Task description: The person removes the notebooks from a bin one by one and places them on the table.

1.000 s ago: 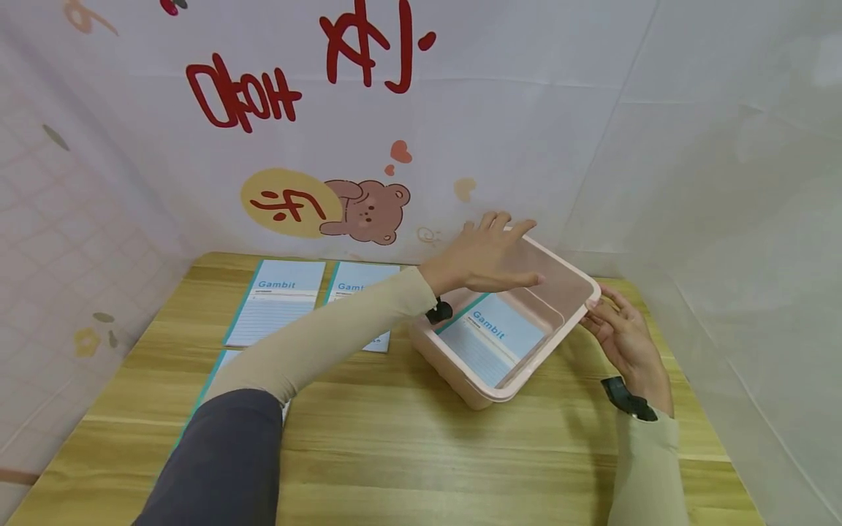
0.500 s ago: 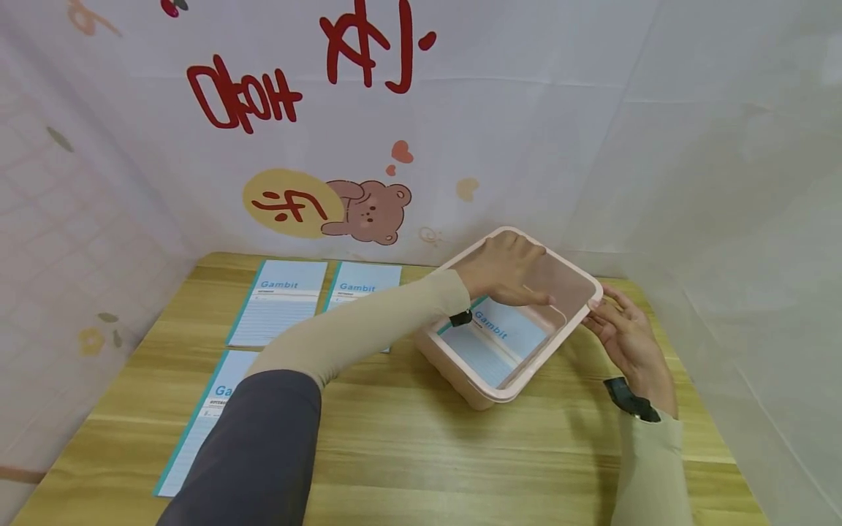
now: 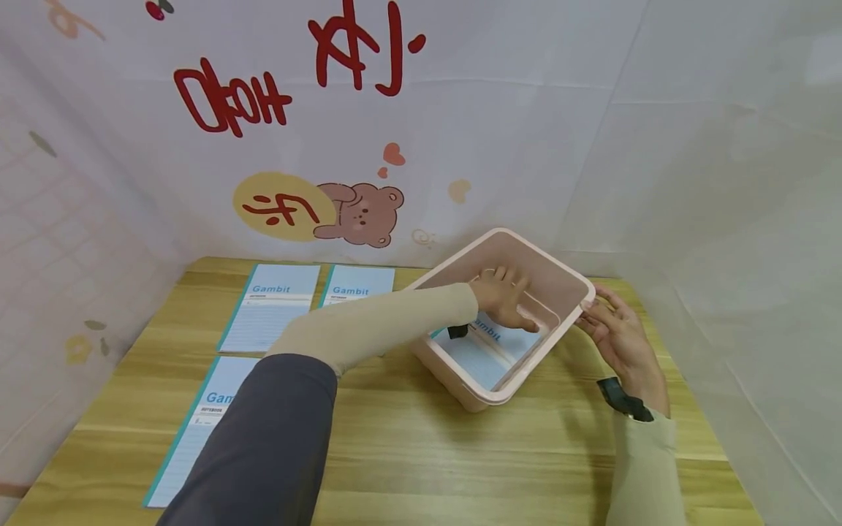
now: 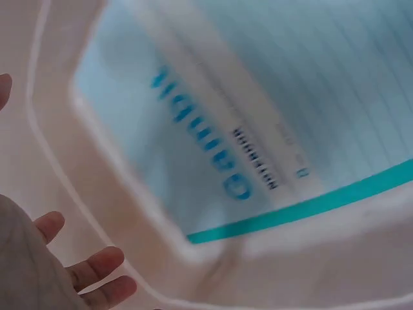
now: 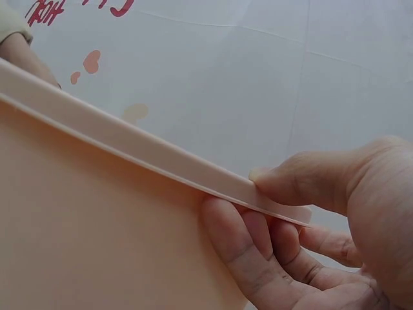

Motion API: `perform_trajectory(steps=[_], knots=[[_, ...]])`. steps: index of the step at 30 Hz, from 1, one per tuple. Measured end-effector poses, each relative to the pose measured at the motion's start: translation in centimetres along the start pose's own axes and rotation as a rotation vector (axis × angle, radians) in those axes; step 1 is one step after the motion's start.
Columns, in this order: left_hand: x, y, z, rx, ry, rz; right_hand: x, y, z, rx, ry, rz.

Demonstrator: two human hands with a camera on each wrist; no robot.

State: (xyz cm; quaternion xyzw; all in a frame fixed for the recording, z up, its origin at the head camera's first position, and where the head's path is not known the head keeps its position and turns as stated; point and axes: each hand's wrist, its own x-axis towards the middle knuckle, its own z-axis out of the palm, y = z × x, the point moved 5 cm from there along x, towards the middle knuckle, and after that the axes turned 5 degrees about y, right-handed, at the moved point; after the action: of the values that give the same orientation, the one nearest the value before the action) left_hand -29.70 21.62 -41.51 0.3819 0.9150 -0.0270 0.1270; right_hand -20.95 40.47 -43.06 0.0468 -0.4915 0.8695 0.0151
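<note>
A pale pink plastic bin (image 3: 454, 380) stands at an angle on the wooden table. Inside it lies a blue-and-white "Gambit" notebook (image 3: 483, 358) with a teal spine. My left hand (image 3: 503, 296) reaches into the bin over the notebook, its fingers extended and holding nothing. In the left wrist view, the fingers of that left hand (image 4: 64, 265) are near the bin's inner wall, apart from the notebook (image 4: 213, 148). My right hand (image 3: 621, 340) holds the bin's right corner. The right wrist view shows its thumb above the rim (image 5: 161, 152) and its fingers curled beneath.
To the left lie more notebooks: one at the back left (image 3: 270, 307), one beside it (image 3: 358, 281) partly behind my left sleeve, and one nearer (image 3: 197, 416) partly covered by my arm. A printed white wall sheet (image 3: 500, 146) rises behind the table (image 3: 421, 460).
My left hand has moved down from above the rim into the bin. The right hand keeps its hold on the corner, and the bin stays in place.
</note>
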Motion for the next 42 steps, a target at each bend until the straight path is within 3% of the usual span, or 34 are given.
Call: perform_trajectory(steps=[7,13,26,34,38,42], knots=[[0.7,0.9,2.9,0.023,-0.056,-0.009,0.0,0.2,-0.1,0.003,0.006,0.008],[1.3,1.5,4.0,0.032,-0.065,0.043,-0.1,0.2,-0.2,0.001,0.010,0.009],[2.2,1.7,3.8,0.054,-0.016,0.071,0.3,-0.3,0.0,0.004,0.005,0.019],[2.0,1.6,3.7,0.164,0.002,0.088,0.1,0.0,0.0,-0.008,0.011,0.016],[2.2,1.3,3.7,0.180,0.017,0.063,0.1,0.1,-0.1,0.001,0.013,0.018],[2.5,1.0,3.6,0.181,0.077,0.028,0.0,0.0,-0.3,0.004,0.016,0.017]])
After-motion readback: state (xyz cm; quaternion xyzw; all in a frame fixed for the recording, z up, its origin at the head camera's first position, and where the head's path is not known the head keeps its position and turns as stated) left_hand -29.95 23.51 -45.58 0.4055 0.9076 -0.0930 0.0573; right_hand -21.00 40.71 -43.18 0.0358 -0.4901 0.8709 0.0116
